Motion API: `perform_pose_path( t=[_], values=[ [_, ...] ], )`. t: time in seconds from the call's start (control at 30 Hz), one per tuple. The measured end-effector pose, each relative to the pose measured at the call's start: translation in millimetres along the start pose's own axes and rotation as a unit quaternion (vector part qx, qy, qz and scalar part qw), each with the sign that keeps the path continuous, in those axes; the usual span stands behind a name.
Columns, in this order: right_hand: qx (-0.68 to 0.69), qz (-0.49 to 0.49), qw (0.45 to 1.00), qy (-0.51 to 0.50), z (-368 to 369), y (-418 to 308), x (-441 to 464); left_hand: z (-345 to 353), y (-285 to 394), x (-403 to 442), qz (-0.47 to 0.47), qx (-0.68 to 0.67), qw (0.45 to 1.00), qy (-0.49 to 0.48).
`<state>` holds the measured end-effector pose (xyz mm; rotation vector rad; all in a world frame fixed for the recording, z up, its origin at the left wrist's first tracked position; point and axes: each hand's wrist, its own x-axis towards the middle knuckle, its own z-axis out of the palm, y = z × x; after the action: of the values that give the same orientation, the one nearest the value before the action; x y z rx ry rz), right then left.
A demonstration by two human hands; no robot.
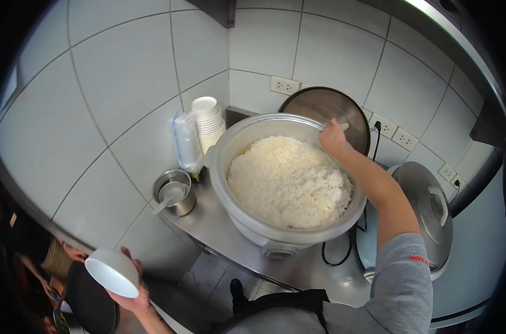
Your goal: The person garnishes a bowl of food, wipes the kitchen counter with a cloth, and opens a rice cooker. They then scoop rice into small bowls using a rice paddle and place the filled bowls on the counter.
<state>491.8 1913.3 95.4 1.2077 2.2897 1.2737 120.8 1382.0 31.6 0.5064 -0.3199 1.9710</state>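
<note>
My left hand [135,292], at the lower left, is closed around a white bowl [112,271], which is tilted on its side away from the counter. At the far right rim of a large rice cooker [275,234] is my right hand [333,139], its fingers closed. What they grip is hidden; a small pale piece shows just beside them. Cooked white rice [286,178] fills much of the cooker, heaped at the back and broken into clumps at the right. Behind my right hand, a round dark lid [303,100] leans against the tiled wall.
Stacked white cups [207,119] and a clear plastic sleeve [187,142] stand left of the cooker. A metal pot [181,207] holds a ladle [172,193]. At right sits a second cooker with a grey lid [425,217]. Another person's hand [73,253] shows at far left.
</note>
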Motion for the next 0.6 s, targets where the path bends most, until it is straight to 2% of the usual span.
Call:
perform_pose_path(
  t=[0.1,0.4,0.43,0.57,0.6],
  values=[
    [0.044,-0.022,0.999,-0.001,-5.7,-6.3,3.2,-8.1,-21.4,46.1,-0.08,-0.038,0.995,-0.033],
    [0.099,-0.006,0.989,-0.109,-42.3,-16.1,-4.4,-70.5,-19.2,146.0,-0.196,-0.144,0.97,-0.004],
    [0.102,-0.003,0.988,-0.116,-45.5,-19.0,-6.4,-77.2,-21.4,160.5,-0.233,-0.147,0.961,-0.039],
    [0.105,-0.004,0.985,-0.138,-65.6,-36.9,-7.1,-90.8,-32.2,197.6,-0.284,-0.166,0.944,0.016],
    [0.104,-0.007,0.984,-0.143,-70.4,-41.8,-6.3,-90.9,-39.1,208.5,-0.304,-0.151,0.941,-0.01]
  ],
)
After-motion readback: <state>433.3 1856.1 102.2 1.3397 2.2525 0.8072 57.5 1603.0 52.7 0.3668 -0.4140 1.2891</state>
